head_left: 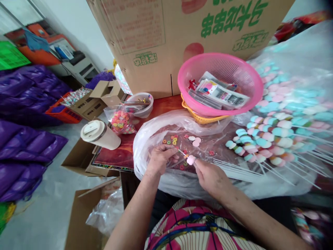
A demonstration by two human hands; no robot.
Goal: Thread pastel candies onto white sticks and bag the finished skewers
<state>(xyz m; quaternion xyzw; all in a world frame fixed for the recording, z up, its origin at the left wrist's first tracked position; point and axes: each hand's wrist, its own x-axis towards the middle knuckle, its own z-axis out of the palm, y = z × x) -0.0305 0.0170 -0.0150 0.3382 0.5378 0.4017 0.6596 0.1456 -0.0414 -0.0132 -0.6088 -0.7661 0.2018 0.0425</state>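
My left hand (163, 158) pinches a thin white stick (181, 151) over the plastic sheet. At the stick's right end sits a pink marshmallow (190, 159), gripped by the fingers of my right hand (212, 175). A small orange piece shows on the stick beside the marshmallow. Around my hands lie loose ring-shaped cereal pieces (174, 140) in red, yellow and green, and a few loose marshmallows (196, 141) in pink and white. Just right of my right hand is a row of bare white sticks (234, 167). Finished-looking marshmallow skewers (267, 139) are piled farther right.
A pink basket (221, 111) holding printed packets stands at the back, before a large cardboard box (153, 69). On the left are a lidded cup (109, 137), a bag of cereal rings (122, 121) and a white bowl (145, 113). Open cartons (78, 159) sit below the table edge.
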